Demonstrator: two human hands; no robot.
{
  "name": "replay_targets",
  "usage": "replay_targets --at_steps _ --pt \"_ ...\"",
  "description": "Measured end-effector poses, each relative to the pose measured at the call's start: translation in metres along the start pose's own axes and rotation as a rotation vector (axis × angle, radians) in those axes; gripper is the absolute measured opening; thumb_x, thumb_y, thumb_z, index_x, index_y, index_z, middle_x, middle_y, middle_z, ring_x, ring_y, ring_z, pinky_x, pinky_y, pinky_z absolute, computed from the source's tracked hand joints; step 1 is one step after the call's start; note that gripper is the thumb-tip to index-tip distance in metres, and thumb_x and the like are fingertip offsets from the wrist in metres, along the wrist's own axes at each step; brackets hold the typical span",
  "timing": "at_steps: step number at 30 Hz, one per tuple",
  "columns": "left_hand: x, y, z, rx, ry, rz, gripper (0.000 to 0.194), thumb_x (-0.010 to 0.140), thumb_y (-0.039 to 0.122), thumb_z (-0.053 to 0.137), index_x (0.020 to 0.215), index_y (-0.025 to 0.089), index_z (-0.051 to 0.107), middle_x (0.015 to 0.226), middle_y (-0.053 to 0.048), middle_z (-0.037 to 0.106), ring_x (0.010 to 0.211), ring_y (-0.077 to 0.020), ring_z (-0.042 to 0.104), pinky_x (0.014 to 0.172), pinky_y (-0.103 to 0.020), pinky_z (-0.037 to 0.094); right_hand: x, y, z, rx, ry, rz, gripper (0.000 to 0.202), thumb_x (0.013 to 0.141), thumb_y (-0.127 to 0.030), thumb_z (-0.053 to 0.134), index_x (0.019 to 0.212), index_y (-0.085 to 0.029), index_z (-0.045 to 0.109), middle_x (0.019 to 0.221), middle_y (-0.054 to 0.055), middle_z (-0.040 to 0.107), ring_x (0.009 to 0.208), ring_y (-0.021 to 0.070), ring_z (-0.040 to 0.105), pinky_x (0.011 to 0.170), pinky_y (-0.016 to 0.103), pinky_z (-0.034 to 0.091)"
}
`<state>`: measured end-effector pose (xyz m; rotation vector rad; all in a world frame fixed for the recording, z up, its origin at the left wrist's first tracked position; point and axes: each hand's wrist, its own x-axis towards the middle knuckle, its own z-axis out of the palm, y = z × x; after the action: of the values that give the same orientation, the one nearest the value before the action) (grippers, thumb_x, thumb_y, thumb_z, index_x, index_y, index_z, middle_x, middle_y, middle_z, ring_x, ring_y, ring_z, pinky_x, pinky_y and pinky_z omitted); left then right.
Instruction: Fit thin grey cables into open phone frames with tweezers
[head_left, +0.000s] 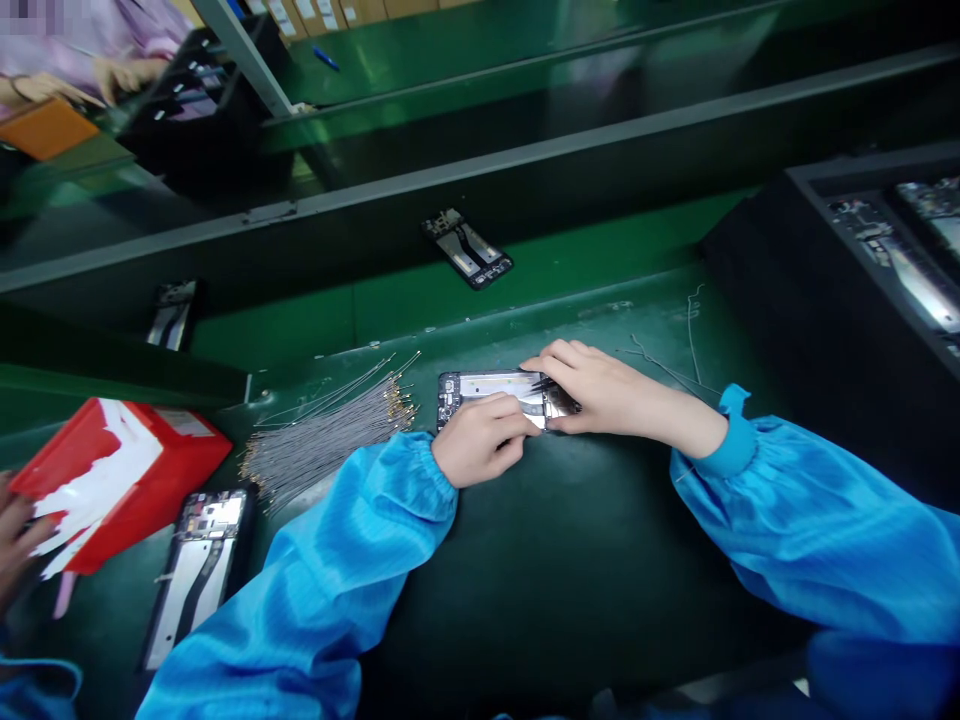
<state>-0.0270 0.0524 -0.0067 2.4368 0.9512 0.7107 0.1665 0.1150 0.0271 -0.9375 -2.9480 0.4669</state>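
Note:
An opened phone chassis [491, 386] with silver plates and dark ribbon strips lies sideways on the dark green table. Over its near edge rests my left hand [485, 440], fingers bent and pressed together at the frame; whether they pinch a small part is hidden. My right hand [589, 388] grips the chassis's right end between thumb and fingers. Beside my left sleeve lies a bundle of thin grey cables [322, 440] with gold-coloured ends. A few loose cables [691, 335] lie beyond my right wrist.
Another opened phone [199, 580] and a red box [142, 480] with white paper are at left, near another person's hand [19, 530]. More phones [469, 250] [172, 313] lie on the green strip beyond. A black bin [795, 270] of phones stands right. A person works at upper left.

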Motion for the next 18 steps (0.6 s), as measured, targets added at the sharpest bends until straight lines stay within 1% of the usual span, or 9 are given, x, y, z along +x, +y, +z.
replay_targets --at_steps 3,7,14,18 --pt "0.000 0.000 0.001 0.026 0.006 -0.019 0.023 0.076 0.011 0.041 0.084 0.016 0.062 0.073 -0.003 0.056 0.070 -0.0144 0.050 0.066 -0.025 0.042 0.000 0.005 0.001 0.014 0.011 -0.039 0.052 0.073 -0.036 0.061 0.118 -0.017 0.043 0.104 0.010 0.049 0.091 0.0236 0.049 0.072 0.033 0.039" --pt "0.000 0.000 0.001 0.072 0.000 -0.040 0.022 0.076 0.012 0.041 0.082 0.016 0.061 0.073 -0.004 0.055 0.070 -0.0149 0.050 0.066 -0.026 0.042 0.004 0.004 -0.002 -0.061 -0.001 -0.089 0.051 0.070 -0.035 0.064 0.114 -0.016 0.044 0.101 0.009 0.051 0.089 0.0229 0.051 0.071 0.032 0.038" --pt "0.002 0.000 0.004 0.101 0.073 -0.075 0.018 0.078 0.013 0.041 0.079 0.015 0.059 0.070 -0.003 0.053 0.066 -0.0136 0.050 0.062 -0.025 0.043 0.009 -0.005 -0.012 -0.249 -0.014 -0.150 0.035 0.071 -0.035 0.064 0.094 -0.015 0.048 0.091 0.007 0.053 0.075 0.0196 0.052 0.064 0.029 0.035" --pt "0.002 0.000 0.004 0.092 0.096 -0.077 0.017 0.078 0.012 0.042 0.080 0.015 0.059 0.071 -0.003 0.054 0.066 -0.0137 0.051 0.061 -0.025 0.044 0.012 -0.006 -0.012 -0.303 -0.021 -0.158 0.034 0.071 -0.037 0.065 0.090 -0.014 0.048 0.089 0.006 0.053 0.071 0.0187 0.051 0.061 0.028 0.033"
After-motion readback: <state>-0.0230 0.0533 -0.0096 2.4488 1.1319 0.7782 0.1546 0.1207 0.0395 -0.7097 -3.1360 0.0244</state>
